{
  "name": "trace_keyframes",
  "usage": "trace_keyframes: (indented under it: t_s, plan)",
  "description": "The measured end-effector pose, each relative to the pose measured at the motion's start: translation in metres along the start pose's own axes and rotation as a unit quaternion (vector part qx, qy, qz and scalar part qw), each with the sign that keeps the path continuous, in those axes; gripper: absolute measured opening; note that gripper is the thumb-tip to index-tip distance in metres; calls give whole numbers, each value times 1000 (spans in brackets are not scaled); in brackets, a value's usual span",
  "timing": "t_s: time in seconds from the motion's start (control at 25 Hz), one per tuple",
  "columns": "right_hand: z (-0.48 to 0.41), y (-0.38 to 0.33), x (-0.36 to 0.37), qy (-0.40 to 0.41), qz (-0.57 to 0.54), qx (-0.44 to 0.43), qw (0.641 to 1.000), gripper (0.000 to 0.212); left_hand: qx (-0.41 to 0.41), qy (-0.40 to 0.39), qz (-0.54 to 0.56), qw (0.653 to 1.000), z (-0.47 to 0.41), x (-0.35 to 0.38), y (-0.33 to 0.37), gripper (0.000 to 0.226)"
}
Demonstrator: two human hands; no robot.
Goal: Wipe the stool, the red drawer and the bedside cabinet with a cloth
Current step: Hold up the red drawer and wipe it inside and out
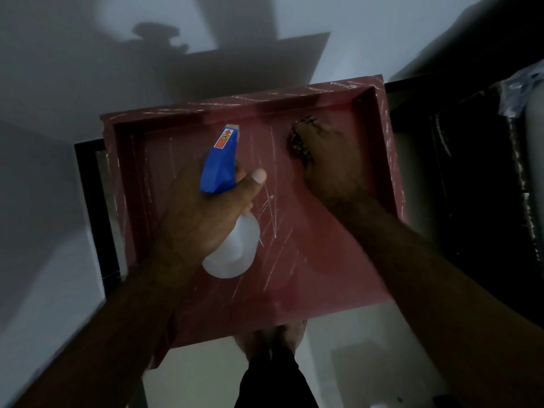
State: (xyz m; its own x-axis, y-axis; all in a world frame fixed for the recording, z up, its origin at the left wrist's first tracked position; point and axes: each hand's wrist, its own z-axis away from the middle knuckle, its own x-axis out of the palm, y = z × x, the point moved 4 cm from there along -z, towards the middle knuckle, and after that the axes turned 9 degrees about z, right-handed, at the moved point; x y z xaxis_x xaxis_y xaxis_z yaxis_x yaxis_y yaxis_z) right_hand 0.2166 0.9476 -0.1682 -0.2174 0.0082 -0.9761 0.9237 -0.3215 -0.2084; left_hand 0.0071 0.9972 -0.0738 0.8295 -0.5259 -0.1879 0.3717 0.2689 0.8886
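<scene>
Right hand presses the cloth flat at 1 o'clock in the drawer; left hand grips the bottle. Wipe overlapping strokes into corners.

Your right hand covers nearly all of the cloth, so you see only a dark patterned edge past the fingers, and its colour is hard to tell in the dim light. Your left hand hides the neck of the spray bottle, and both forearms are cut off by the bottom edge. The near edge of the red drawer is blurred.
</scene>
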Motion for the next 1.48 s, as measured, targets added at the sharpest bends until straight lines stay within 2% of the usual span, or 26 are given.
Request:
trace_keyframes:
  t_s: [0.08, 0.12, 0.24, 0.32, 0.6, 0.72, 0.84, 1.12, 1.32, 1.48]
  plan:
    - [-3, 0, 1, -17, 7, -42, 999, 65, 5, -2, -1, 1000, 0, 1, 0, 35]
    - [-4, 4, -1, -10, 5, -37, 999, 64, 6, -4, -1, 1000, 0, 1, 0, 35]
    - [-5, 21, -8, 33, -10, 51, 998, 62, 8, -7, 5, 1000, -2, 1, -2, 32]
    - [-8, 19, -7, 35, -10, 66, 997, 65, 9, -7, 4, 1000, -4, 0, -2, 32]
    - [-14, -7, 1, -19, -4, -52, 998, 71, 7, 1, 12, 1000, -4, -1, 1, 31]
    - [-9, 16, -8, 16, -25, 20, 999, 66, 9, 7, 13, 1000, -3, -3, 2, 33]
    - [-8, 8, -6, 24, -26, 64, 997, 71, 16, 9, 9, 1000, -4, -9, -1, 34]
    - [-13, -50, 11, 7, -28, -5, 1000, 74, 4, 15, 25, 1000, -4, -8, -3, 39]
    - [-16, -41, 7, -6, -15, -71, 997, 73, -8, 10, 21, 1000, -3, -10, -4, 39]
    - [-9, -11, 9, 15, -33, 54, 998, 74, 1, 11, 22, 1000, 0, -16, -6, 38]
